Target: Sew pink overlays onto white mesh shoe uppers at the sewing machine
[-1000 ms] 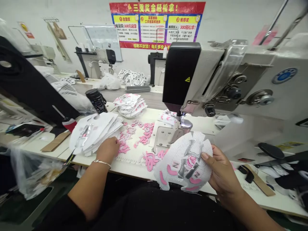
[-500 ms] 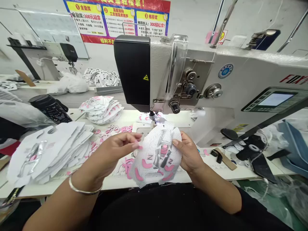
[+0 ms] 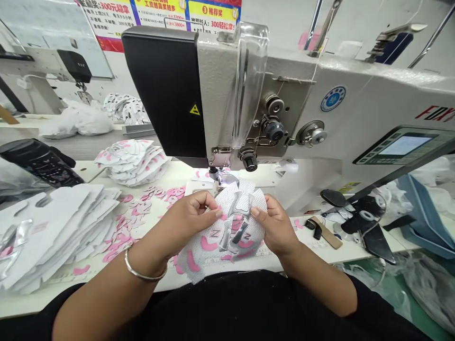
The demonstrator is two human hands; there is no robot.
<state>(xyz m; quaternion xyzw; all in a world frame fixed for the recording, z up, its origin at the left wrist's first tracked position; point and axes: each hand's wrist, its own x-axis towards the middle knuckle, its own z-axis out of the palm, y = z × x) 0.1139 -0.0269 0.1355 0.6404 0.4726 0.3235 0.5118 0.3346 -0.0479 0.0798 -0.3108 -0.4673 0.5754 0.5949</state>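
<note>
Both hands hold one white mesh shoe upper (image 3: 216, 237) with pink patches and silver strips, just in front of the sewing machine's needle (image 3: 214, 176). My left hand (image 3: 190, 215) pinches its upper left edge, fingers curled. My right hand (image 3: 275, 225) grips its right edge with the thumb on top. The piece is slightly bent between them. A silver bangle sits on my left wrist.
The big white sewing machine (image 3: 320, 109) with a black head fills the back. A fanned stack of white uppers (image 3: 53, 227) lies at left, loose pink cut-outs (image 3: 131, 218) beside it, another pile (image 3: 133, 158) behind. Black parts (image 3: 362, 222) and a blue tray (image 3: 426, 208) sit at right.
My left hand left the pink pieces on the table and came over to grip the upper. Both hands carried it toward the needle as my view swung right and closer to the machine.
</note>
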